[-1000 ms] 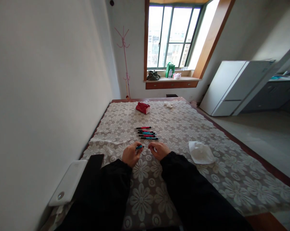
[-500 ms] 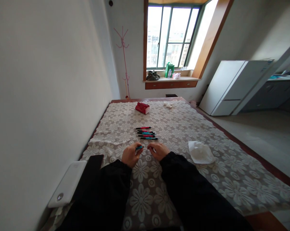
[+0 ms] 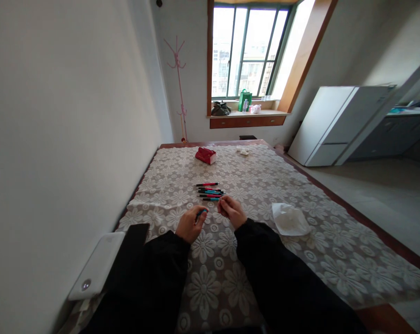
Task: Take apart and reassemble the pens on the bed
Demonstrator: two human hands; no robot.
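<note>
Left hand point(image 3: 190, 224) is pinched on a teal pen point(image 3: 200, 214) low over the desk point(image 3: 300, 260). Right hand point(image 3: 232, 211) has lifted away from it since a moment ago, up next to the pen pile point(image 3: 210, 191), fingers curled; can't tell if it holds anything. Tissue point(image 3: 289, 220) sits off right.

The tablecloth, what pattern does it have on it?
The tablecloth is covered in white lace flowers on a brownish ground, seen best in the head view.

Daylight is admitted through the window point(image 3: 246, 51) beyond the hands, where panes are overexposed. Soft shadows are cast. Strong wide-angle bending is seen at edges.
</note>
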